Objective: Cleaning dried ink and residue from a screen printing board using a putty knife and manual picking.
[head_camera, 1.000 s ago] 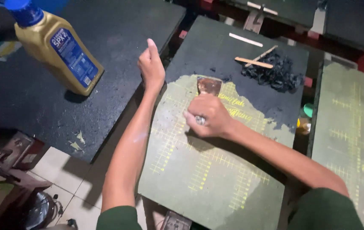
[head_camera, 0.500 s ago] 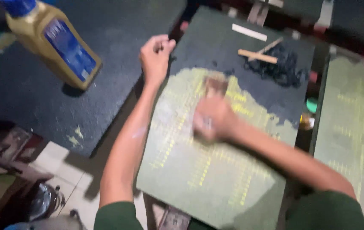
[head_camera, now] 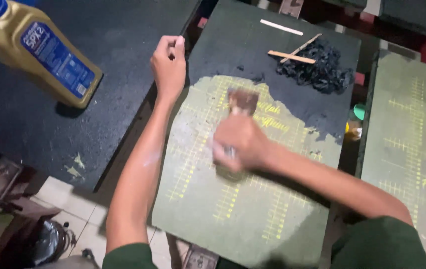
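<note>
Right hand at centre of the frame, fingers wrapped tight round the handle of a scraper, blade pointing toward the top of the frame and lying flat on the board. Blurred a little, so exact finger placement hard to tell. Blade tip just at the ragged edge where the dark coating meets the bared olive surface (faint yellow grid marks showing through there).

Left hand up and left of centre, closed into a loose fist at the board's left edge, thumb on top, forearm running down toward the bottom of the frame. Holding anything inside the fist: cannot tell.

Board filling the middle of the frame, tilted slightly, upper part dark, lower part scraped clean. Near its upper right corner, a heap of black scrapings with two wooden sticks resting against it, and a pale strip lying just above, apart from the heap.

Upper left of the frame: gold bottle with blue label and blue cap, lying tilted on a second dark board. Right edge of the frame: another olive board with the same yellow grid.
</note>
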